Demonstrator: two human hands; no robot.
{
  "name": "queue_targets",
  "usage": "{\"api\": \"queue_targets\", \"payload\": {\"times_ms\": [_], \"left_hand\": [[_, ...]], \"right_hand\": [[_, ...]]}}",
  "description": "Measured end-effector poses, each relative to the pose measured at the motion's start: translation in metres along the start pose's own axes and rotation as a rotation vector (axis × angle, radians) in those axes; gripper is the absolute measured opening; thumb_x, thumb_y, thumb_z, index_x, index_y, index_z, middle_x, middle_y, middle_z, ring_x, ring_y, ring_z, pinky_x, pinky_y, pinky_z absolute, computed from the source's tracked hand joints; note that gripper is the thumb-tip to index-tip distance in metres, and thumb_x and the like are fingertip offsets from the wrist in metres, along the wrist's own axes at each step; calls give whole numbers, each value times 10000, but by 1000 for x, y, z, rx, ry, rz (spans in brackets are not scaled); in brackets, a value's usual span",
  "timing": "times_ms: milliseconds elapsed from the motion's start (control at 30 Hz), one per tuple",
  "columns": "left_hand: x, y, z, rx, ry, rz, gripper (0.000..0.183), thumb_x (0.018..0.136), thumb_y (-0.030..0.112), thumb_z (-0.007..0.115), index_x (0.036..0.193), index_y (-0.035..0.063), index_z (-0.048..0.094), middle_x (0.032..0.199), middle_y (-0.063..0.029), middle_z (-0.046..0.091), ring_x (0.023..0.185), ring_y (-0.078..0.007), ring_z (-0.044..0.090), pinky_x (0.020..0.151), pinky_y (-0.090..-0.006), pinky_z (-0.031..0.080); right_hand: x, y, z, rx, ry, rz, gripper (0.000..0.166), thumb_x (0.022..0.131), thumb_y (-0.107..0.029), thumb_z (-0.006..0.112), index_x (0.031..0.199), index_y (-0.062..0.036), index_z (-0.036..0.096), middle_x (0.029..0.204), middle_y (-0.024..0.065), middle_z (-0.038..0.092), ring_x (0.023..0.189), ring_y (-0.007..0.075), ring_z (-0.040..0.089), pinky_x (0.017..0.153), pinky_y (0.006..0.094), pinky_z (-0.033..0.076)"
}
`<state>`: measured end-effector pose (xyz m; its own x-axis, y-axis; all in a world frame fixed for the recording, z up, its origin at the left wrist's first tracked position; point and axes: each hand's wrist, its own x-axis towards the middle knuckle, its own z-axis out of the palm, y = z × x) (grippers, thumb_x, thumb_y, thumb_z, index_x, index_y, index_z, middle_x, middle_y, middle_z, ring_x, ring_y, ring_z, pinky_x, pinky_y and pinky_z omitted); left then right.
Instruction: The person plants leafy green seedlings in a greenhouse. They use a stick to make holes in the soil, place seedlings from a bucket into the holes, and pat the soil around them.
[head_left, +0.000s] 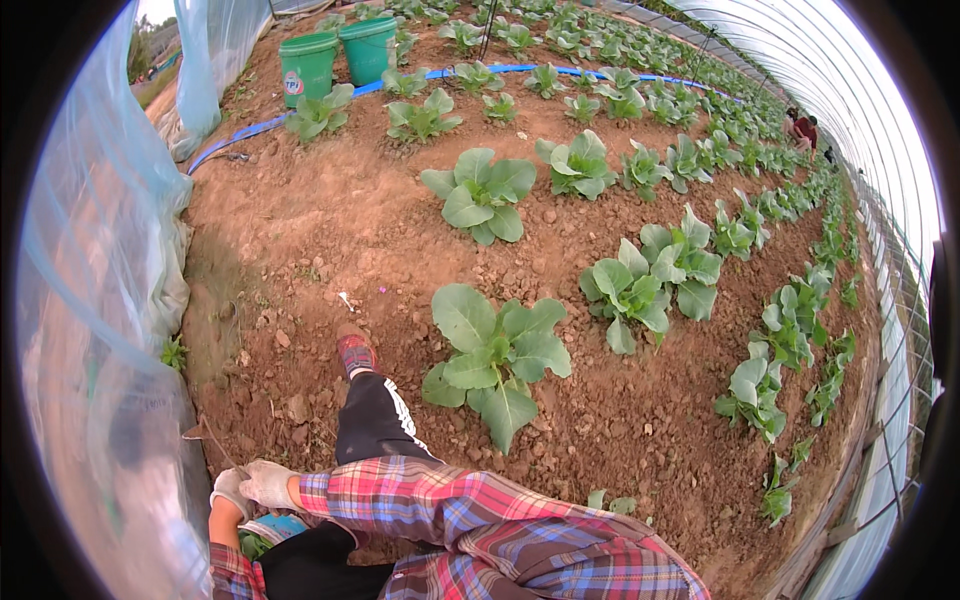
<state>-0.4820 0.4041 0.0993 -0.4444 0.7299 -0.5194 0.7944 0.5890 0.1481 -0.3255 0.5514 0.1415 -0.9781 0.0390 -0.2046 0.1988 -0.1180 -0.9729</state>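
My left hand (229, 495) and my right hand (267, 484), both in off-white work gloves, meet at the lower left, close to the plastic sheeting. Between them runs the thin shaft of a small hoe-like tool (217, 444), and both hands appear closed around its near end. Its small pointed blade tilts up by the foot of the sheeting. Just below the gloves, a blue and white container (281, 526) shows partly, with green leaves (255, 544) at its side; my sleeve and leg hide the rest. Ahead of my leg grows a large broad-leaved cabbage-type plant (491, 360).
Translucent plastic sheeting (112, 300) walls the left side. Rows of cabbage-type plants (630, 289) curve away rightward in brown soil. Two green buckets (309, 71) stand at the back left beside a blue flat hose (255, 129). People (805, 133) crouch far off at right.
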Motion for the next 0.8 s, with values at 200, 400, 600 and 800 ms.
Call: {"api": "queue_targets", "payload": {"times_ms": [200, 400, 600, 800], "left_hand": [[-1, 4, -2, 39, 27, 51, 165, 804, 186, 622, 926, 85, 670, 934, -124, 687, 880, -275, 649, 747, -359, 503], [7, -12, 12, -69, 25, 32, 220, 750, 237, 640, 929, 119, 688, 932, -155, 677, 917, -340, 629, 770, -384, 510], [6, -15, 17, -79, -66, 54, 236, 793, 260, 611, 969, 121, 684, 993, -152, 675, 952, -325, 625, 803, -370, 501], [11, -24, 23, -20, -61, 100, 224, 825, 242, 564, 978, 126, 680, 992, -139, 677, 961, -316, 622, 815, -369, 495]], "right_hand": [[3, 3, -2, -127, -5, -55, 291, 830, -236, 496, 824, -21, 692, 830, 237, 632, 823, 373, 631, 740, 439, 486], [1, 1, -6, -143, -29, -26, 281, 840, -227, 493, 818, -31, 694, 840, 234, 620, 834, 371, 623, 751, 431, 489], [10, 13, -5, -150, -8, -70, 302, 879, -228, 478, 867, 8, 667, 813, 255, 606, 831, 394, 613, 758, 442, 482], [25, 29, 2, -106, 117, -90, 365, 789, -257, 540, 870, 98, 580, 848, 275, 609, 842, 393, 620, 730, 439, 473]]}}
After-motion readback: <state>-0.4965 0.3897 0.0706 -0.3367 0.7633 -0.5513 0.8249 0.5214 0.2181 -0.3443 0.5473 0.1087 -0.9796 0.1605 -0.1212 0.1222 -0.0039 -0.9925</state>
